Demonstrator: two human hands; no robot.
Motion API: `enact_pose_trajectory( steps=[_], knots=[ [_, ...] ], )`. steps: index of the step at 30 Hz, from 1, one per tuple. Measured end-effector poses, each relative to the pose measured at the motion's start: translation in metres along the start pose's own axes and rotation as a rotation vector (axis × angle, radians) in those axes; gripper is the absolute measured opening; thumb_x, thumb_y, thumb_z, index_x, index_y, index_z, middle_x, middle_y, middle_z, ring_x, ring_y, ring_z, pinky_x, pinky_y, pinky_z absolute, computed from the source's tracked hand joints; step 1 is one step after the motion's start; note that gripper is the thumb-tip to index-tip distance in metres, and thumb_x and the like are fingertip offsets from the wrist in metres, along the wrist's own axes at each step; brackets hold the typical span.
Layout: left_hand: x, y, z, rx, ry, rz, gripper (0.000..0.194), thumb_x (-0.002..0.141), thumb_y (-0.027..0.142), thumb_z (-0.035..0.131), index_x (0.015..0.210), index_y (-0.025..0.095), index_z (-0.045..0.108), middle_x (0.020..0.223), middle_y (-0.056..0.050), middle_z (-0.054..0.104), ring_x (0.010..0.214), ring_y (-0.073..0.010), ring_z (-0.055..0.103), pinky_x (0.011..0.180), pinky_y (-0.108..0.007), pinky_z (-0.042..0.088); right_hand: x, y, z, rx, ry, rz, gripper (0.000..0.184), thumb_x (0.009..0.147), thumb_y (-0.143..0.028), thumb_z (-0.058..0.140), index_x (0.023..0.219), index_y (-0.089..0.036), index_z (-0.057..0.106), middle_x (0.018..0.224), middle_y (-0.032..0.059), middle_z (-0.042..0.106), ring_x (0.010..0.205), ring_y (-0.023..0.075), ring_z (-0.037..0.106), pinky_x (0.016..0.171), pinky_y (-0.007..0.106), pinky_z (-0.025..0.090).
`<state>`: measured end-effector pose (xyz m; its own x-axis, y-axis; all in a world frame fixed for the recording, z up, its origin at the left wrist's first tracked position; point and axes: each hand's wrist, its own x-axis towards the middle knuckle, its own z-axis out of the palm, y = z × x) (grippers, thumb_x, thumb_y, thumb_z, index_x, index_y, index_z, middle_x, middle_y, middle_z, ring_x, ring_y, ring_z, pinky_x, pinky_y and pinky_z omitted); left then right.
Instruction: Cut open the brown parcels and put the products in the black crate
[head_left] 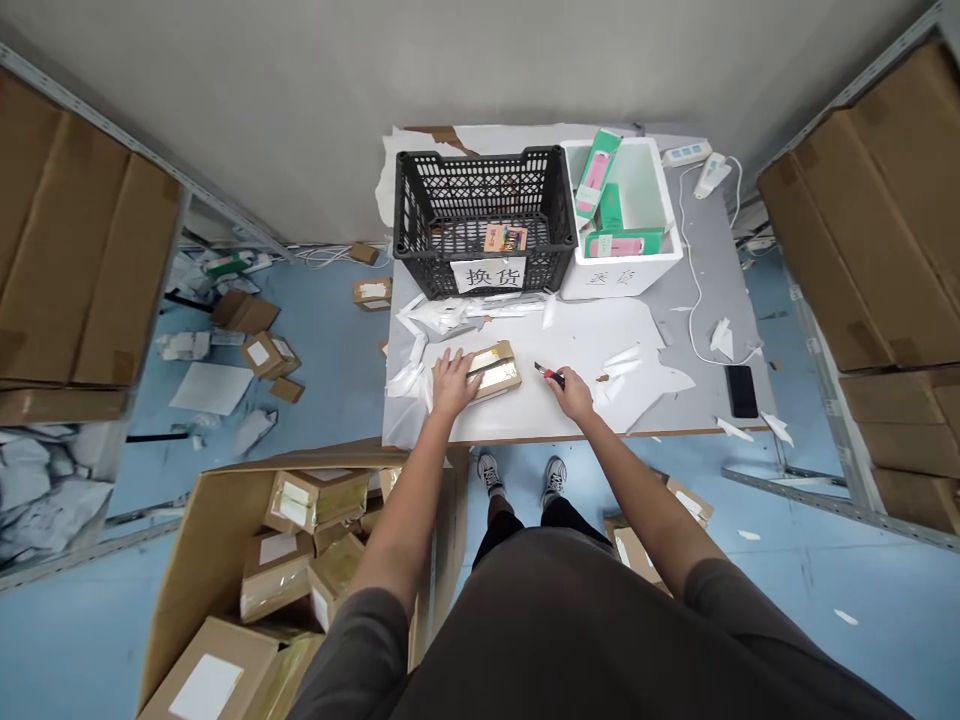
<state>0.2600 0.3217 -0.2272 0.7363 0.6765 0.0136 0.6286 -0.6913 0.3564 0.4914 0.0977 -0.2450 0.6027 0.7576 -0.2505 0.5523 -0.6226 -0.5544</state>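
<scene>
A small taped cardboard box (501,372) lies on the white paper of the table, with a pale label on its top and a dark slit or strip along it. My left hand (452,382) rests on the box's left end, fingers spread over it. To the right of the box, my right hand (574,394) is closed round a red and black utility knife (553,377). Its blade points left toward the box, apart from it. Torn white paper scraps (621,368) lie just beyond the right hand.
A black plastic crate (486,262) with a paper sign stands at the back, beside a white foam box (622,282) holding green and pink packages. A phone (742,391) lies at the table's right. A large carton (180,580) of parcels stands at lower left.
</scene>
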Motion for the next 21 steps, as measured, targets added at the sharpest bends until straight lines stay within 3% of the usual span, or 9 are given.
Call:
enact_pose_trajectory(
  steps=[3, 8, 15, 21],
  knots=[
    [-0.011, -0.009, 0.002, 0.007, -0.006, -0.035, 0.057, 0.102, 0.052, 0.053, 0.148, 0.020, 0.062, 0.160, -0.017, 0.056, 0.156, -0.0404, 0.041, 0.128, -0.063, 0.030, -0.013, 0.009, 0.002, 0.030, 0.034, 0.056, 0.045, 0.108, -0.060, 0.041, 0.118, -0.021, 0.060, 0.108, 0.0117, 0.073, 0.099, 0.0277, 0.067, 0.078, 0.034, 0.047],
    [-0.013, -0.007, 0.010, 0.024, 0.026, -0.058, 0.057, 0.105, 0.052, 0.046, 0.149, 0.019, 0.061, 0.157, -0.018, 0.059, 0.151, -0.0393, 0.047, 0.129, -0.063, 0.028, -0.013, -0.006, 0.009, 0.039, 0.020, -0.076, 0.040, 0.108, -0.057, 0.046, 0.119, -0.022, 0.062, 0.116, 0.0117, 0.072, 0.105, 0.0267, 0.066, 0.083, 0.034, 0.048],
    [-0.017, -0.002, 0.011, -0.010, 0.046, -0.070, 0.055, 0.108, 0.052, 0.040, 0.149, 0.022, 0.062, 0.152, -0.017, 0.063, 0.147, -0.0368, 0.051, 0.129, -0.060, 0.029, 0.027, -0.036, 0.004, -0.090, -0.087, -0.276, 0.033, 0.108, -0.051, 0.051, 0.118, -0.022, 0.064, 0.115, 0.0125, 0.072, 0.107, 0.0286, 0.062, 0.087, 0.035, 0.046],
    [-0.024, 0.001, 0.013, -0.045, 0.039, -0.081, 0.056, 0.108, 0.054, 0.041, 0.149, 0.023, 0.063, 0.153, -0.017, 0.062, 0.149, -0.0359, 0.048, 0.129, -0.060, 0.028, 0.057, -0.041, -0.012, -0.228, -0.123, -0.329, 0.033, 0.109, -0.049, 0.053, 0.119, -0.020, 0.064, 0.115, 0.0144, 0.071, 0.105, 0.0309, 0.060, 0.083, 0.037, 0.043]
  ],
)
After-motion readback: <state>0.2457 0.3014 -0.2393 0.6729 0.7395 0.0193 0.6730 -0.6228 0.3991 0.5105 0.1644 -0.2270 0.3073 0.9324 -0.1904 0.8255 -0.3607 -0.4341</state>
